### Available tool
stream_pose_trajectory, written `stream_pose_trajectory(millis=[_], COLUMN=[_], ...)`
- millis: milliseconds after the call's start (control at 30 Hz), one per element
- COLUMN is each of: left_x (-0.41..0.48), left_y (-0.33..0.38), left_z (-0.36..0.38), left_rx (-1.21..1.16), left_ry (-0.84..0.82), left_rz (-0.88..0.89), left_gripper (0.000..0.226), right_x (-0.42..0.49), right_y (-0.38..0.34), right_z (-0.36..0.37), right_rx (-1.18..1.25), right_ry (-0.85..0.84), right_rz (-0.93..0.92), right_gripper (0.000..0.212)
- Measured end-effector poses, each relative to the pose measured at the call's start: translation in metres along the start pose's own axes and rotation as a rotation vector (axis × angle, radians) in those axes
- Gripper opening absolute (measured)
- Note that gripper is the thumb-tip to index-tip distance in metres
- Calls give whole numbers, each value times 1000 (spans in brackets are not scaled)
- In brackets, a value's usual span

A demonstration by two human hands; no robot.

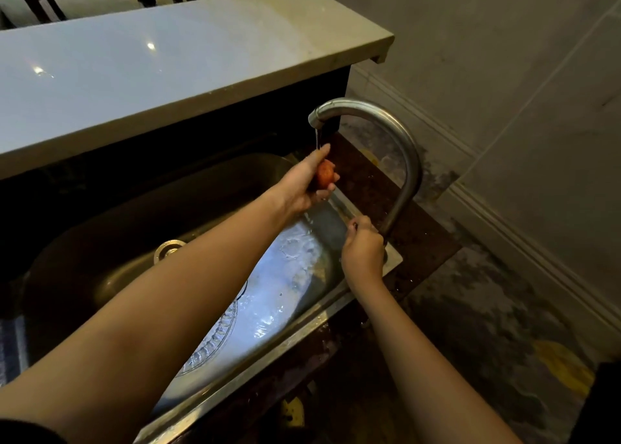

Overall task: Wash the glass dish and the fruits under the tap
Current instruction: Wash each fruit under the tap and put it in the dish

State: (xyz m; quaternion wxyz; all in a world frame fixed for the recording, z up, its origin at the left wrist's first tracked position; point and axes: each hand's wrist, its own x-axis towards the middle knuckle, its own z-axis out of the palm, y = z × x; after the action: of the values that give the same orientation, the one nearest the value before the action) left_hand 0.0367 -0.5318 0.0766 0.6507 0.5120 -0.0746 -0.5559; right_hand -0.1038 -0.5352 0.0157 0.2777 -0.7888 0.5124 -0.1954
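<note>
Just right of frame ctr, under the spout of a curved metal tap (405,148), the left hand (302,190) holds a small red-orange fruit (324,174), fingers & thumb curled round it. A thin stream of water (317,139) falls from the spout onto the thumb tip & fruit. Below & to the right, the right hand (363,252) is closed round the foot of the tap; the hand itself hides which part it grips. The 2 hands are near each other but apart. Both reach over a steel sink (111,228) w/ a round drain (169,248) at left-ctr. A patterned glass dish (215,337) lies in the sink bottom, lower ctr of frame. The left forearm crosses over it & hides most of it; only a beaded edge shows. A pale glossy counter (151,60) runs across the upper left, behind the sink. Tiled wall (504,40) & blotchy floor (487,295) fill the right side.
</note>
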Motion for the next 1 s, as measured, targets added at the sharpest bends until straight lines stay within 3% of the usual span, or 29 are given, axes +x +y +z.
stream_pose_trajectory(millis=[100, 200, 367, 567, 800, 900, 1000], left_x=[0, 2, 2, 3, 0, 1, 0], left_y=[0, -4, -10, -13, -16, -22, -33], left_z=[0, -2, -12, -20, -37, -57, -80], left_rx=[-87, 18, 297, 434, 955, 1219, 1235], left_ry=[5, 17, 68, 87, 215, 262, 313], left_rz=[-43, 34, 154, 188, 444, 400, 312], left_gripper=[19, 4, 38, 25, 25, 31, 35], right_x=[1, 3, -4, -11, -11, -11, -12], right_y=[-1, 0, 1, 1, 0, 1, 1], right_z=[-1, -5, -12, -19, -21, -19, -17], right_rx=[16, 9, 67, 110, 94, 76, 64], right_ry=[-14, -41, -65, -104, -107, -102, -90], right_rz=[17, 9, -47, -52, -65, -70, -89], right_gripper=[13, 11, 14, 10, 12, 13, 13])
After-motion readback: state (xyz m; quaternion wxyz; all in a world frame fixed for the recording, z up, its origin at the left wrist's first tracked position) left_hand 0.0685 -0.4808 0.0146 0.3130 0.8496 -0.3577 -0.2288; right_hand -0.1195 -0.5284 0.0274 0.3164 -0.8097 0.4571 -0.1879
